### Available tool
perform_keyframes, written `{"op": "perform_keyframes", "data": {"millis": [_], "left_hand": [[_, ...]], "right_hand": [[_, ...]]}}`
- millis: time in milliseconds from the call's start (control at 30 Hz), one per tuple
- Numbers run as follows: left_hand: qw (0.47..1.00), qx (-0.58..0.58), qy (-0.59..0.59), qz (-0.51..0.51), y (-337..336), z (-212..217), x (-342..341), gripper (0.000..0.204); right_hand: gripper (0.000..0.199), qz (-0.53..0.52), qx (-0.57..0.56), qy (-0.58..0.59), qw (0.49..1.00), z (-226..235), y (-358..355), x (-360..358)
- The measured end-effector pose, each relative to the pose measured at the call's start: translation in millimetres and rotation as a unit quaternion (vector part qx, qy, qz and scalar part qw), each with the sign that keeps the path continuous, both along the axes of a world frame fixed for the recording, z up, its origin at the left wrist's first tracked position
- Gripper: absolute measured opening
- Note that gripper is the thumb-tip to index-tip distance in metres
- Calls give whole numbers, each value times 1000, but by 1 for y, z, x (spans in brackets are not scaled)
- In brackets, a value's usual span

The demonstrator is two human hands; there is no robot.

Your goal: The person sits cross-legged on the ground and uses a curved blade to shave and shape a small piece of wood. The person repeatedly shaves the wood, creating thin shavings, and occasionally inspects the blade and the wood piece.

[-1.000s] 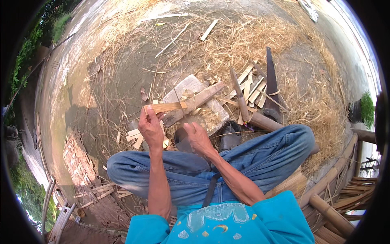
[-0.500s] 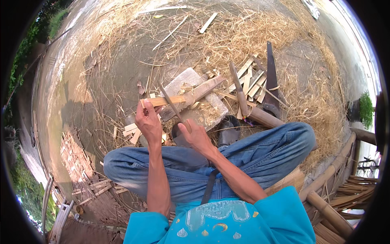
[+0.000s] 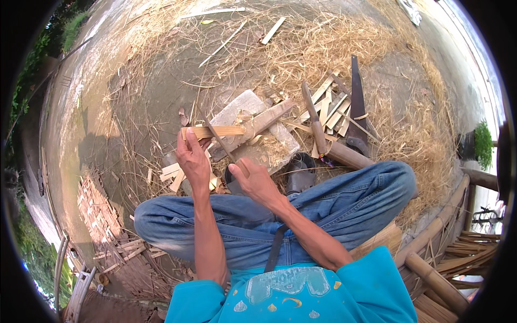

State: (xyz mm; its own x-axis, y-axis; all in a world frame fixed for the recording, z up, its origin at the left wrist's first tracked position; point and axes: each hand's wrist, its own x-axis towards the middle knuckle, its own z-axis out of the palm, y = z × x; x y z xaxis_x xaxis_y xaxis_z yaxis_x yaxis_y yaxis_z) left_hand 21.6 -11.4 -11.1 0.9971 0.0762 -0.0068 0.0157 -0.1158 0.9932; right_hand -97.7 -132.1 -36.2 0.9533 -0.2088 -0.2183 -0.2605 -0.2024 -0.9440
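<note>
Evidently we are at a shaving stroke: our left hand (image 3: 194, 161) pinches one end of a wood strip (image 3: 229, 131), and our right hand (image 3: 254, 178) grips a knife (image 3: 221, 142) whose blade crosses it. The strip's other end reaches over a board (image 3: 269, 118) on a stone block (image 3: 237, 105) — the next stroke probably calls for a steady strip and fingers clear of the edge.

A head-worn fisheye looks steeply down from close above, turquoise shirt (image 3: 291, 309) at six o'clock, ground (image 3: 161, 91) stretching toward twelve.
</note>
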Motion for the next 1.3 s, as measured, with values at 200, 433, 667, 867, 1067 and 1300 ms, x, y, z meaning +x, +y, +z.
{"op": "perform_keyframes", "data": {"millis": [200,433,667,867,1067,1300], "left_hand": [[999,-31,23,-7,3,2,1,36],[999,-25,15,-37,-3,4,1,36],[1000,-7,25,-12,4,-3,0,37],[999,-32,22,-16,3,-8,5,37],[999,-51,18,8,10,-9,9,37],[941,-310,130,-44,12,1,2,45]], "right_hand": [[45,-52,-1,38,998,-44,-11,3],[45,-133,-30,-34,990,-76,-6,-4],[48,-19,4,69,997,-20,-11,-9],[52,-13,-37,46,998,-30,-15,-8],[53,-78,204,213,952,-46,-27,-7],[49,-168,438,60,881,-14,-36,12]]}}
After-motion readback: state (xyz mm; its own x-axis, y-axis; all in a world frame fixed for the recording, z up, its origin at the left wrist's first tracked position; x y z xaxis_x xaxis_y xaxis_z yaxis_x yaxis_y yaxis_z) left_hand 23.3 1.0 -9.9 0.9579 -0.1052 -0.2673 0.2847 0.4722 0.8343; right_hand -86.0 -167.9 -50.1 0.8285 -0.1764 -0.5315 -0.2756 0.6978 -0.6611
